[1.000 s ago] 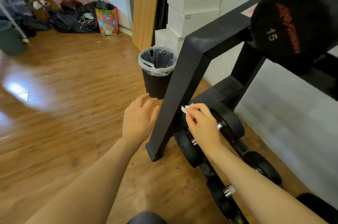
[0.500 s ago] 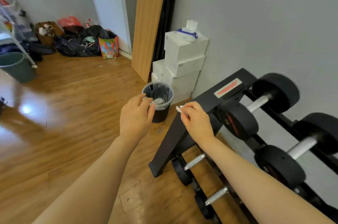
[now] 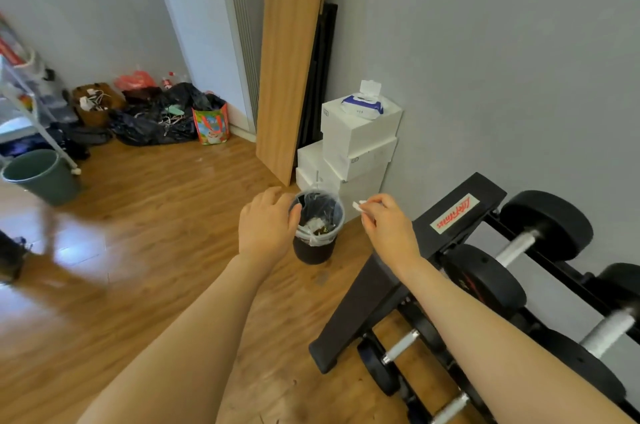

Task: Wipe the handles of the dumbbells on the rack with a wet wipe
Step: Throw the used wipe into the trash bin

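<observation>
Your right hand [image 3: 388, 229] pinches a crumpled white wet wipe [image 3: 360, 207] between thumb and fingertips, just to the right of the small black trash bin [image 3: 313, 250] with its clear liner. Your left hand [image 3: 266, 226] hovers at the bin's left rim, fingers loosely curled and holding nothing. The dumbbells [image 3: 512, 250] sit on the black rack [image 3: 453, 216] by the wall at your right, their metal handles bare. A wet wipe pack [image 3: 362, 105] lies on top of the stacked white boxes [image 3: 356, 143] behind the bin.
</observation>
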Tool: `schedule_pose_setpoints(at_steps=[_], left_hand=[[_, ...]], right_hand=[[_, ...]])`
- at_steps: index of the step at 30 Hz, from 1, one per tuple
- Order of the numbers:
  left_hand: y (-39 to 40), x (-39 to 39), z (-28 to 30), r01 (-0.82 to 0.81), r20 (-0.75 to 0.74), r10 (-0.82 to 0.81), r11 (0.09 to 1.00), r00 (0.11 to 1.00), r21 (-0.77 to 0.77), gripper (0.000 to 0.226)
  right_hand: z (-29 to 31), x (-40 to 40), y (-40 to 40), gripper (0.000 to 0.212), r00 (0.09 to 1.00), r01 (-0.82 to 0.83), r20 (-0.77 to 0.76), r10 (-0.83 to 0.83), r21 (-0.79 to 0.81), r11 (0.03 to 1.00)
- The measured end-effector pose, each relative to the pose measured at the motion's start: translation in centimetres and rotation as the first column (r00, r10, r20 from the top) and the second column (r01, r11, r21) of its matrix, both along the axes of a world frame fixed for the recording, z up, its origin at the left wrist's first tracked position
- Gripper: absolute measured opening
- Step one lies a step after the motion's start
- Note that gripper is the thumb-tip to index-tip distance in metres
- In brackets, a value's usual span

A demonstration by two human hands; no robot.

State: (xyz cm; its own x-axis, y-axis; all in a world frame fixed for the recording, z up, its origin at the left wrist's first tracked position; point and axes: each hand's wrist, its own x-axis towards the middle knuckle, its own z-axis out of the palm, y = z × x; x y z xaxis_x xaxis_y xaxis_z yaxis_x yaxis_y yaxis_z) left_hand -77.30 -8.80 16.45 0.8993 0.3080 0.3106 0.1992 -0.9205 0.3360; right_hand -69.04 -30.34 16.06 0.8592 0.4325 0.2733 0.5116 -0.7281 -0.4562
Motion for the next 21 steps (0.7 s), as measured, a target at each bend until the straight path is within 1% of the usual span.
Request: schedule_pose_setpoints(at_steps=[3, 7, 10, 11, 13, 15, 18, 21], left_hand=[[2.0, 2.6, -0.9, 0.018, -0.021, -0.018, 1.0, 1.0, -0.014, 0.03], [5.4, 7.5, -2.6, 0.059, -0.013, -0.059, 0.998, 0.998, -0.022, 0.041], [8.9, 12.3, -4.3, 0.135, -0.02, -0.135, 0.991, 0.991, 0.012, 0.046], [10.1, 14.1, -4.9, 0.159, -0.032, -0.159, 0.987, 0.987, 0.017, 0.046], [12.5, 17.7, -5.7, 0.188, -0.056, -0.187, 0.982, 0.981, 0.004, 0.046], [14.7, 20.5, -6.2, 0.197, -0.067, -0.197, 0.98, 0.978, -0.01, 0.045], [17.8, 24.1, -6.5, 0.217, -0.126, -0.22, 0.975, 0.967, -0.036, 0.047], [20.5, 27.1, -6.8, 0.248, -0.193, -0.253, 0.967, 0.948, -0.053, 0.051]], right_hand=[[-2.0, 2.2, 2.4, 0.026, 0.999, 0.014, -0.051, -0.015, -0.01, 1.0], [-4.8, 6.2, 6.7, 0.026, 0.993, 0.023, -0.112, -0.023, -0.005, 1.0], [-6.3, 10.3, 10.7, 0.026, 0.972, 0.062, -0.231, -0.051, 0.038, 0.997], [-6.8, 11.8, 12.0, 0.025, 0.963, 0.065, -0.263, -0.055, 0.028, 0.998], [-7.7, 14.7, 14.6, 0.014, 0.937, 0.108, -0.34, -0.082, 0.06, 0.992], [-8.6, 17.4, 16.8, 0.007, 0.941, 0.132, -0.316, -0.118, 0.022, 0.991], [-9.6, 20.7, 19.7, 0.009, 0.937, 0.155, -0.322, -0.136, 0.033, 0.987], [-9.7, 23.3, 22.1, 0.008, 0.925, 0.178, -0.343, -0.165, 0.006, 0.984]])
